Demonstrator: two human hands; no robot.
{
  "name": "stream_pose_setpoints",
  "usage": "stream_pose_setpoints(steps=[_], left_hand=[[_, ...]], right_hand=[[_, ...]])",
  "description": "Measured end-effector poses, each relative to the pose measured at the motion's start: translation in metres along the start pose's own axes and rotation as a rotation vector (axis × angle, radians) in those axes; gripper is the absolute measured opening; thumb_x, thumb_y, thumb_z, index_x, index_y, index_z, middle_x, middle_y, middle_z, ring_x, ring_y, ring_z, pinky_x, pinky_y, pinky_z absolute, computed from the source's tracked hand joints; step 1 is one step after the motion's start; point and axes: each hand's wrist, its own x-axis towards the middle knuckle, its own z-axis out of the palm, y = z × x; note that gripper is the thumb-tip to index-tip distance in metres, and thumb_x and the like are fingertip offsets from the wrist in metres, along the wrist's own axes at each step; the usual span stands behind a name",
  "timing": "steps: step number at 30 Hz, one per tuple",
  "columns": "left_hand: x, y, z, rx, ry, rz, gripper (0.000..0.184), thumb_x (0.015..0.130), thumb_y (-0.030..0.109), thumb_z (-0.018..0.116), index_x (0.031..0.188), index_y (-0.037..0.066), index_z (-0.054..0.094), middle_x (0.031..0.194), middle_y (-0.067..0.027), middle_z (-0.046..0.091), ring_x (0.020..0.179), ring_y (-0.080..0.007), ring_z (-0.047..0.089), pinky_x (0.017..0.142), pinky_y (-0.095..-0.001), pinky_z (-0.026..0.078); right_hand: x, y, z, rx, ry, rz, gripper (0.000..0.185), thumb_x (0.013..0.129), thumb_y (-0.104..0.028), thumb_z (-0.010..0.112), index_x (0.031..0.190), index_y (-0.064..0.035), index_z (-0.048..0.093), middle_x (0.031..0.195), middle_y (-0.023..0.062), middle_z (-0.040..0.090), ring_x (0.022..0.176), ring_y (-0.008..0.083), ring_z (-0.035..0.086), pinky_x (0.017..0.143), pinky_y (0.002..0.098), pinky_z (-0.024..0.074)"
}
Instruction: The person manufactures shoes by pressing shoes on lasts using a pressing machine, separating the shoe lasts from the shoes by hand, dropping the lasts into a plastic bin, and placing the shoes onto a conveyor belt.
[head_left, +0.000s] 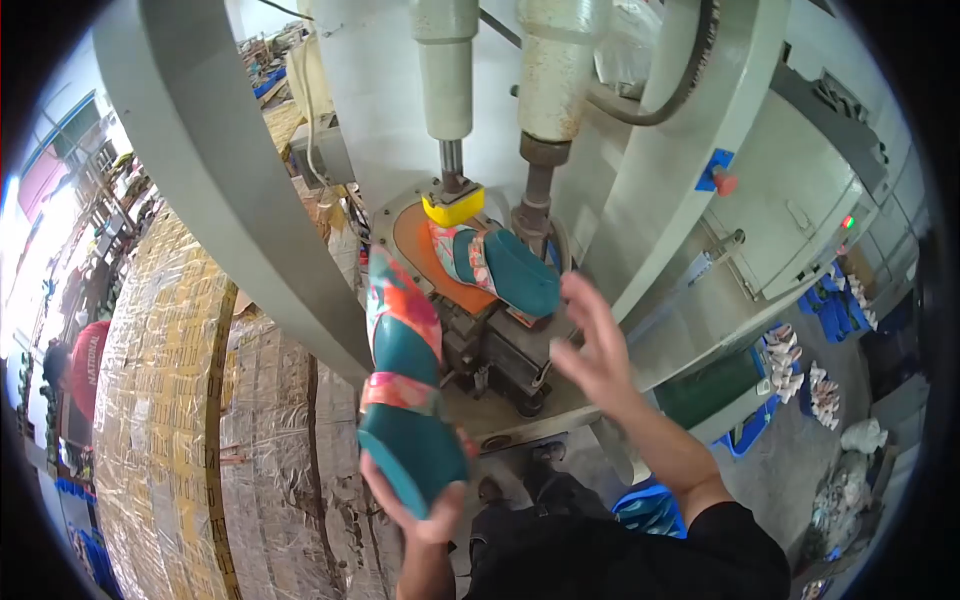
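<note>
My left hand [425,500] grips the heel end of a teal sandal [400,345] with floral straps, its other end pointing up and away from me. A second teal sandal [520,272] with floral straps lies on the orange pad [415,240] of a press, below the yellow block [455,207]. My right hand [597,350] is just to the right of that second sandal's near end, fingers apart and holding nothing.
Two press cylinders [447,80] hang over the pad between slanted grey frame bars [230,190]. Wrapped cartons [165,400] stand at left, with a person in red [88,370] beyond. A blue basket [650,508] is on the floor.
</note>
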Motion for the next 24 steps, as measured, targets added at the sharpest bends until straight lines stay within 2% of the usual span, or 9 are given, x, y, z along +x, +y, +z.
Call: stream_pose_setpoints(steps=[3,4,5,6,8,12,14,18,24], left_hand=[[0.002,0.011,0.024,0.390,-0.467,0.330,0.106,0.068,0.025,0.087,0.149,-0.002,0.023,0.144,-0.0277,0.035,0.125,-0.0400,0.051,0.095,-0.0463,0.051],[-0.005,0.006,0.033,0.361,-0.509,0.366,0.107,0.069,0.025,0.086,0.150,-0.002,0.021,0.150,-0.0282,0.027,0.132,-0.0396,0.043,0.099,-0.0468,0.048],[-0.013,0.001,0.042,0.330,-0.552,0.400,0.109,0.070,0.024,0.086,0.151,-0.002,0.019,0.155,-0.0287,0.019,0.139,-0.0392,0.035,0.104,-0.0473,0.044],[-0.019,-0.011,0.044,0.156,-0.518,0.359,0.109,0.071,0.024,0.085,0.152,-0.003,0.018,0.159,-0.0280,0.012,0.145,-0.0379,0.027,0.108,-0.0476,0.040],[-0.021,-0.009,0.046,-0.013,-0.205,-0.073,0.090,0.077,0.012,0.075,0.152,0.001,0.025,0.157,-0.0223,0.026,0.145,-0.0340,0.030,0.112,-0.0512,0.034],[-0.022,-0.020,0.063,-0.466,-0.450,-0.629,0.067,0.096,0.020,0.052,0.152,0.000,0.023,0.152,-0.0208,0.036,0.143,-0.0311,0.034,0.116,-0.0495,0.028],[-0.051,-0.018,0.091,-0.462,-0.472,-0.791,0.069,0.099,0.035,0.051,0.152,0.001,0.024,0.149,-0.0194,0.040,0.136,-0.0339,0.043,0.113,-0.0477,0.034],[-0.119,-0.018,0.121,-0.511,-0.624,-0.860,0.069,0.100,0.038,0.046,0.154,0.004,0.020,0.150,-0.0190,0.038,0.138,-0.0384,0.040,0.114,-0.0516,0.033],[-0.248,0.000,0.169,-0.607,-0.880,-1.064,0.076,0.100,0.056,0.036,0.155,0.006,0.020,0.150,-0.0200,0.040,0.136,-0.0426,0.041,0.112,-0.0554,0.034]], right_hand=[[-0.053,-0.076,0.021,0.123,-0.164,0.069,0.088,0.084,-0.021,0.077,0.153,-0.0002,0.025,0.150,0.0172,0.039,0.138,0.0272,0.041,0.112,0.0400,0.0334],[-0.066,-0.087,0.025,0.133,-0.232,0.107,0.089,0.084,-0.021,0.077,0.153,0.0003,0.024,0.149,0.0173,0.040,0.137,0.0264,0.042,0.112,0.0390,0.0340],[-0.080,-0.079,0.019,0.344,-0.114,0.448,0.086,0.081,-0.020,0.079,0.150,0.0010,0.030,0.145,0.0164,0.045,0.133,0.0248,0.047,0.110,0.0386,0.0371],[-0.093,-0.076,0.009,0.341,-0.092,0.457,0.086,0.081,-0.020,0.079,0.150,0.0010,0.030,0.145,0.0164,0.045,0.133,0.0248,0.047,0.110,0.0386,0.0371],[-0.118,-0.068,-0.018,0.740,-0.010,0.688,0.083,0.078,-0.015,0.080,0.147,0.0007,0.037,0.139,0.0141,0.052,0.128,0.0235,0.052,0.108,0.0388,0.0408],[-0.208,-0.055,-0.049,0.903,0.071,0.807,0.085,0.072,-0.011,0.082,0.145,-0.0002,0.040,0.137,0.0123,0.055,0.127,0.0246,0.053,0.108,0.0416,0.0413],[-0.240,-0.068,-0.057,0.909,0.105,0.851,0.087,0.071,-0.009,0.082,0.146,-0.0005,0.038,0.138,0.0124,0.054,0.129,0.0260,0.051,0.109,0.0426,0.0400],[-0.312,-0.091,-0.080,1.060,0.255,0.776,0.089,0.072,-0.007,0.080,0.148,0.0000,0.035,0.140,0.0120,0.053,0.131,0.0252,0.049,0.110,0.0420,0.0385],[-0.463,-0.124,-0.117,0.861,0.371,0.568,0.077,0.078,-0.003,0.077,0.146,-0.0002,0.041,0.136,0.0113,0.057,0.125,0.0224,0.053,0.108,0.0397,0.0413]])
